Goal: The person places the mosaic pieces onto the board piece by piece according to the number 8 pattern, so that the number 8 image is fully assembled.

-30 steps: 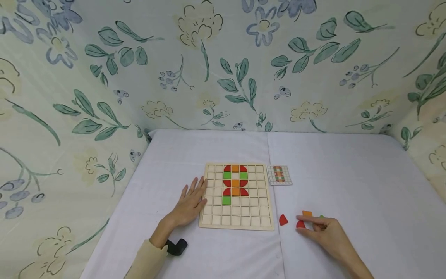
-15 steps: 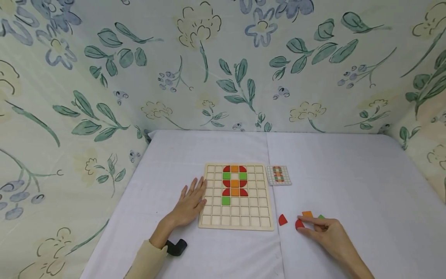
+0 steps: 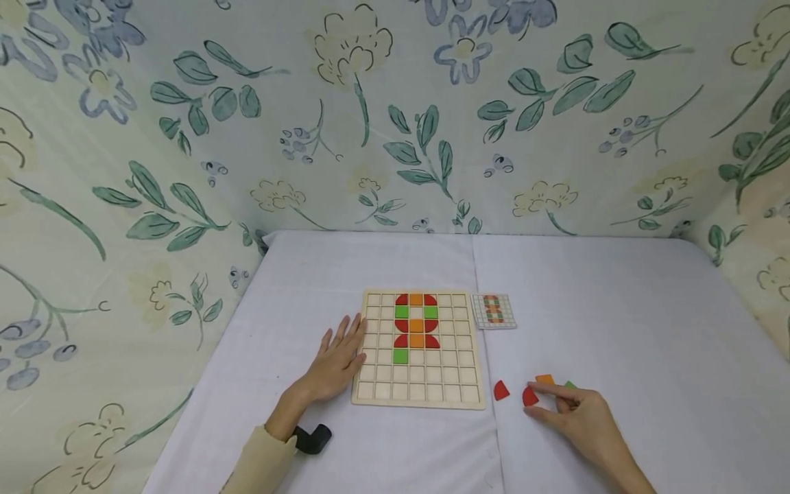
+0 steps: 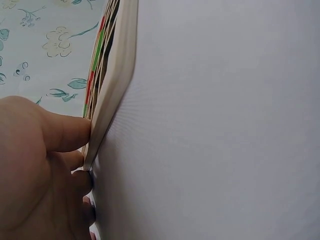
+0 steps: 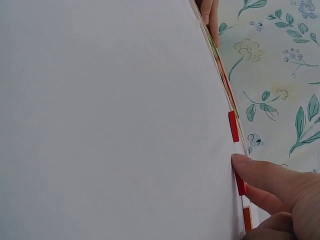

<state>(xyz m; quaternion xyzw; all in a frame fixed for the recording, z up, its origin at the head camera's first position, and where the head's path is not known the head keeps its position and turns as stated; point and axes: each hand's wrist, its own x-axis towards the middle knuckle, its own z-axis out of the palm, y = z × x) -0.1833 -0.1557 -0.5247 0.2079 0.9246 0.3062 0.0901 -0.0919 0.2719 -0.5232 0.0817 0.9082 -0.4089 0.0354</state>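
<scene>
In the head view my left hand [image 3: 336, 360] lies flat with fingers spread, touching the left edge of a wooden grid board [image 3: 382, 391]. Its thumb meets the board's side in the left wrist view. Red, orange and green tiles fill several cells in the board's upper middle, down to one green square [image 3: 400, 356]. To the right of the board, my right hand [image 3: 580, 415] pinches a red quarter-circle tile [image 3: 529, 396] between thumb and index finger, low at the tabletop. A second red quarter-circle tile [image 3: 502, 390] lies just left of it.
An orange tile [image 3: 544, 379] and a partly hidden green tile [image 3: 570, 385] lie behind the right hand. A small pattern card [image 3: 494, 311] sits against the board's upper right side. A black device [image 3: 315, 439] is at the left wrist. Floral cloth [image 3: 426, 144] hangs behind the table.
The red tile in the right hand has turned and shifted slightly left. The orange tile has tilted a little. The left hand and board keep their places.
</scene>
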